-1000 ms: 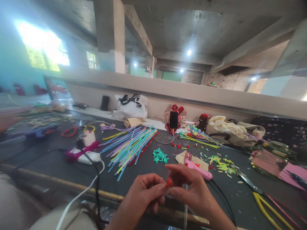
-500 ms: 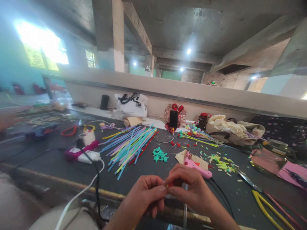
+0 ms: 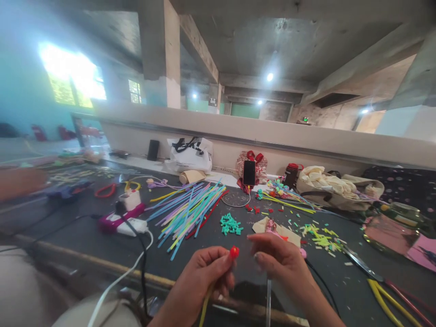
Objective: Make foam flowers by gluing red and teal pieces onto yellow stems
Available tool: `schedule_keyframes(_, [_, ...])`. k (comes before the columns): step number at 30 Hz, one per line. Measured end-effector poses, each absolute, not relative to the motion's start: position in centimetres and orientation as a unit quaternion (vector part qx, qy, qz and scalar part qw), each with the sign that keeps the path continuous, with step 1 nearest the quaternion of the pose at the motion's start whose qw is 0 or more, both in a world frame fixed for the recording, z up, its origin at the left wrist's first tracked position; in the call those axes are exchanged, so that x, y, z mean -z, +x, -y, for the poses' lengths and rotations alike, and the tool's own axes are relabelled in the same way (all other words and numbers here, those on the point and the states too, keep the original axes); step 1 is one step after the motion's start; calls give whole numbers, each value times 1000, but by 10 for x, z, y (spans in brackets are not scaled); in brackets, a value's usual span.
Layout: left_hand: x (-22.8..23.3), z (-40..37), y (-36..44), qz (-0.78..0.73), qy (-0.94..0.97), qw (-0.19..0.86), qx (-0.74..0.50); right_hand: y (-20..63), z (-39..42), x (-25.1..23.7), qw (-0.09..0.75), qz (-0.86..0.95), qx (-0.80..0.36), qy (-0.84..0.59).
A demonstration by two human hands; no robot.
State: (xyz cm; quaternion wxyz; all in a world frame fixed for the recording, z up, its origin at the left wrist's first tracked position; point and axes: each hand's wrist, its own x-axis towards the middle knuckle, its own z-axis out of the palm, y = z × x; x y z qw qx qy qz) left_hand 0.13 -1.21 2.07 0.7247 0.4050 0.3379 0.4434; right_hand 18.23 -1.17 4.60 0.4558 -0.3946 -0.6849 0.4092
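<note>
Between the thumb and fingers of my left hand (image 3: 213, 274) is a small red flower (image 3: 234, 252) with a yellow centre. A yellow pipe-cleaner stem (image 3: 205, 305) hangs down below that hand. My right hand (image 3: 281, 263) is a little to the right, its fingers apart and holding nothing. Just beyond it, a pink glue gun (image 3: 271, 227) lies on a piece of beige card (image 3: 260, 225), partly covered by the hand. A small pile of teal cut pieces (image 3: 230, 224) lies past my left hand.
Many long pipe cleaners (image 3: 190, 213) lie left of centre. Yellow-green cut pieces (image 3: 320, 236) and scissors (image 3: 363, 263) are on the right. A power strip (image 3: 126, 222) with cables sits at the left. A phone (image 3: 249, 172) and bags stand at the back. Another person's arm (image 3: 20, 183) shows at far left.
My right hand has let go of the red piece and opened, moving slightly right. The flower now shows in my left hand. The view has shifted slightly.
</note>
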Motion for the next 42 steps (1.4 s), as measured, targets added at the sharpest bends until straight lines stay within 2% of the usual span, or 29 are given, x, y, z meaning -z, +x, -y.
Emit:
schedule_keyframes(5, [-20,13,4,-328,375,748,-440,174,9,-39,456,663,-432,-407])
schedule_keyframes(22, [-20,16,11,-368,455,686,-433,163,10,-50,424,758,-371,-330])
schedule_keyframes(31, [-18,13,9,-367,472,696,-397,162,12,-51,419,773,-327,-346])
schedule_keyframes(36, [-19,15,9,-346,461,703,-418,169,11,-51,404,777,-354,-328])
schedule_keyframes(42, [-17,14,6,-302,459,754,-359,174,9,-53,405,783,-364,-300])
